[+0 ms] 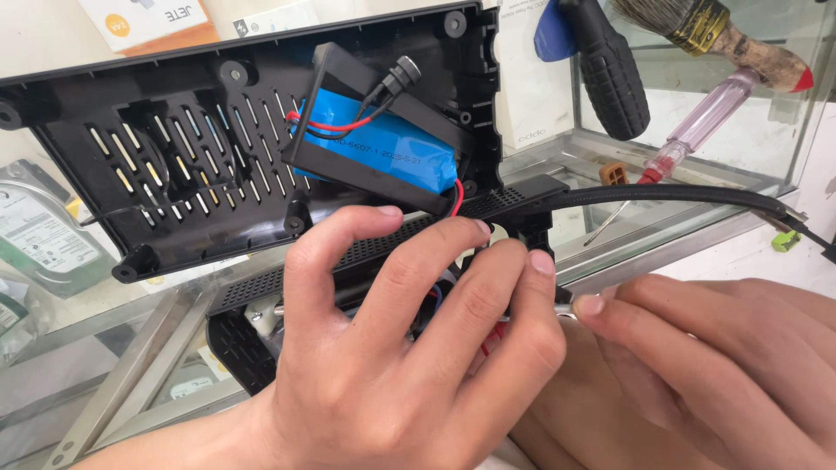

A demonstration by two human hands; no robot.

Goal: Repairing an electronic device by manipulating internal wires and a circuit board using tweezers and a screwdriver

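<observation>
Left hand [409, 348]: grip clenched over the black perforated device body [366, 257], frame centre.
Right hand [723, 357]: at 4 o'clock, fingertips pinching a thin metal shaft [564, 307] that touches the left fingers.
Back cover [174, 157]: black, slotted, opened upward at 11 o'clock, carrying a blue battery pack [383, 144] with red and black wires.
Black cable [679, 196]: runs toward 3 o'clock.
Glass bench [113, 357]: beneath.
Screwdrivers [697, 130] and a brush [723, 35]: at 1 o'clock.
</observation>
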